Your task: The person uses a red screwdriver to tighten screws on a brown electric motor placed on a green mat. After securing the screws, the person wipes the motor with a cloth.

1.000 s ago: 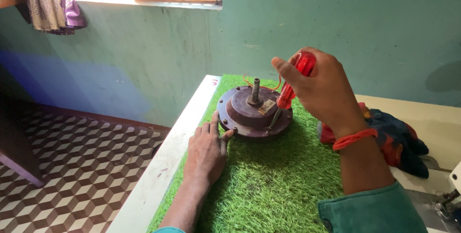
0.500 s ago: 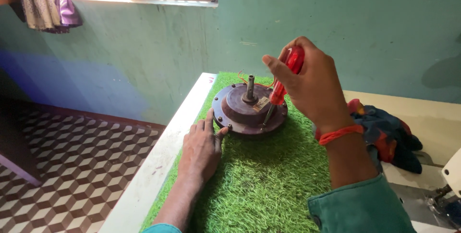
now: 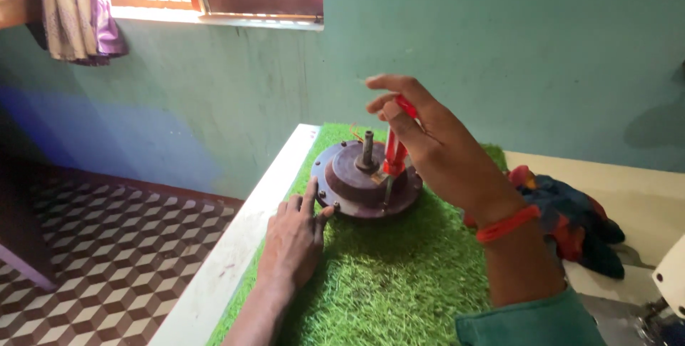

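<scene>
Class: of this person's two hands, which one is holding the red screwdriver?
The right hand grips the red screwdriver; the left hand lies on the grass mat.

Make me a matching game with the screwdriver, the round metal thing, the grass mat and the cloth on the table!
Things:
1. screwdriver
2. round motor housing
3. grass mat
4. crumpled cloth

Descriptions:
A. green, spread under the work
B. red handle, held upright in the right hand
C. red and dark blue, lying beside the mat
D. dark brown, with a shaft sticking up, steadied by the left hand

Pairs: 1-B, 2-D, 3-A, 4-C
</scene>
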